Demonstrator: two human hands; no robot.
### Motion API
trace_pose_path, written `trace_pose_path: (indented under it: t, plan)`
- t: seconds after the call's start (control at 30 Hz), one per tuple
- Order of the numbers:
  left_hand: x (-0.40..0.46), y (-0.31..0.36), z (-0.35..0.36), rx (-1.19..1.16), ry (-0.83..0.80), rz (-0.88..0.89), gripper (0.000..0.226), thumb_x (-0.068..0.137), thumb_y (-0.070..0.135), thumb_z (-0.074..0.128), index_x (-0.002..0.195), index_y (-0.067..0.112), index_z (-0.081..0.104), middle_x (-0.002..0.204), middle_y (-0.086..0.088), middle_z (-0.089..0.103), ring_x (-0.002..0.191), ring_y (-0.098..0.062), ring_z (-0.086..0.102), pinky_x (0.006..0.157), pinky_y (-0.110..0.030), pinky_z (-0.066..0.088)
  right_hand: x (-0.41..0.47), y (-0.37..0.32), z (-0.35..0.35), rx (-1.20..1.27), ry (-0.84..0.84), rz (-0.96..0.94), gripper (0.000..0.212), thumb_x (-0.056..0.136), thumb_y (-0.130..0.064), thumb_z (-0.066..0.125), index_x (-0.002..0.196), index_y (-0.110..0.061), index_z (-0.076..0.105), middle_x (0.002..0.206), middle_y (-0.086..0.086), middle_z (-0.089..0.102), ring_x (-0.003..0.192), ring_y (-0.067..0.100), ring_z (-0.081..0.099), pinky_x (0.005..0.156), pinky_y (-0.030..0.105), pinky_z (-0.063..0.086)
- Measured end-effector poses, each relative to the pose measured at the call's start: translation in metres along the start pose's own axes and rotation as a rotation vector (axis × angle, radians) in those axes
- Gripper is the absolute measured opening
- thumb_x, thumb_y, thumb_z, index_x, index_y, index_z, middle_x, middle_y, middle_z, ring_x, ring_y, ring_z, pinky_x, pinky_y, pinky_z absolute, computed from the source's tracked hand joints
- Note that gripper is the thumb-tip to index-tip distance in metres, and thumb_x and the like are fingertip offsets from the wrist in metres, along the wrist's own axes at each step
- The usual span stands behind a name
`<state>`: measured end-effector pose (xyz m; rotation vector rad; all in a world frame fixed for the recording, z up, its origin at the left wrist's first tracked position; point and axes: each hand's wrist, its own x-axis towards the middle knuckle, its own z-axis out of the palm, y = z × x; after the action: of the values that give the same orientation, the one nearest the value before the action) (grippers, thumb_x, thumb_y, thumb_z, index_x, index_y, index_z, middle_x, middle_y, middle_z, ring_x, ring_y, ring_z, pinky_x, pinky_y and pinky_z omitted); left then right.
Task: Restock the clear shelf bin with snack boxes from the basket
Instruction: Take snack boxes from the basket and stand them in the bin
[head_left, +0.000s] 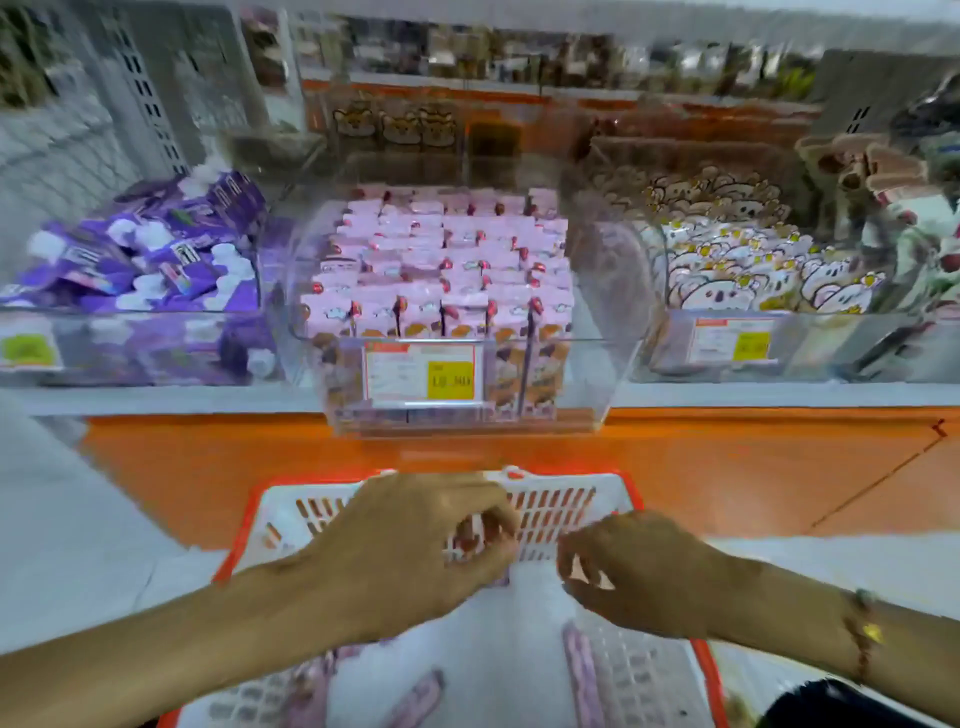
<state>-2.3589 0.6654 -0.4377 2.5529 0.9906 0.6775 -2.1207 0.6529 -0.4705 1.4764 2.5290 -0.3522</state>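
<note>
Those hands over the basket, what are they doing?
A person is filling a shop shelf. Both hands are low over the white basket with the red rim on the floor. The left hand and right hand are curled, and I can't tell whether either holds anything. A few pink snack boxes lie in the basket. Up on the shelf, the clear bin in the middle is already packed with rows of the same pink boxes.

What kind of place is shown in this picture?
Most likely a shop aisle: clear bins of packaged snacks on a shelf, a price label on the front, and a shopping basket below.
</note>
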Motion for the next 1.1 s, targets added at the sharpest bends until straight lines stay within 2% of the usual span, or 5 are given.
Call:
trace_pose_path:
  t: [0.17, 0.4, 0.57, 0.77, 1.1]
  plan:
    - [-0.074, -0.094, 0.105, 0.063, -0.504, -0.580, 0.027, 0.090, 0.031, 0.051, 0.117, 0.029, 0.055, 0.114, 0.011, 0.060, 0.109, -0.012, 0.057, 0.077, -0.018, 0.038, 0.050, -0.005, 0.107, -0.105, -0.435, 0.078, 0.034, 0.097, -0.023, 0.043, 0.127, -0.008, 0.049, 0.130, 0.015, 0.053, 0.116, 0.033, 0.053, 0.098, 0.039, 0.039]
    - [-0.158, -0.140, 0.183, -0.210, -0.379, -1.052, 0.041, 0.087, 0.003, 0.050, 0.126, 0.014, 0.054, 0.130, -0.008, 0.056, 0.116, -0.023, 0.055, 0.096, -0.029, 0.044, 0.095, -0.074, 0.214, 0.183, -0.368, -0.062, 0.057, 0.099, -0.019, 0.040, 0.151, -0.022, 0.017, 0.159, 0.005, 0.015, 0.142, 0.024, 0.022, 0.113, 0.040, 0.025]
    - [-0.161, -0.146, 0.192, -0.038, -0.006, -0.994, 0.052, 0.090, 0.003, 0.045, 0.141, 0.011, 0.039, 0.143, -0.010, 0.041, 0.129, -0.025, 0.042, 0.108, -0.036, 0.035, 0.112, -0.099, 0.249, 0.116, -0.241, -0.170, 0.052, 0.093, -0.009, 0.041, 0.143, -0.022, 0.037, 0.152, 0.008, 0.030, 0.139, 0.023, 0.027, 0.106, 0.038, 0.027]
    - [-0.132, -0.149, 0.225, 0.064, -0.185, -1.065, 0.066, 0.099, 0.042, 0.031, 0.151, 0.009, 0.006, 0.159, -0.006, 0.002, 0.147, -0.023, -0.001, 0.114, -0.034, 0.020, 0.095, -0.059, 0.267, 0.107, -0.217, 0.073, 0.042, 0.096, -0.031, 0.040, 0.137, -0.023, 0.044, 0.131, 0.003, 0.048, 0.122, 0.022, 0.043, 0.094, 0.033, 0.035]
    - [-0.125, -0.137, 0.248, -0.224, 0.090, -1.119, 0.039, 0.073, 0.018, 0.077, 0.101, 0.009, 0.051, 0.110, -0.005, 0.047, 0.092, -0.024, 0.054, 0.074, -0.038, 0.050, 0.065, 0.003, 0.243, 0.446, -0.291, 0.527, 0.026, 0.084, -0.025, 0.063, 0.097, -0.013, 0.044, 0.094, 0.004, 0.053, 0.087, 0.022, 0.052, 0.066, 0.027, 0.035]
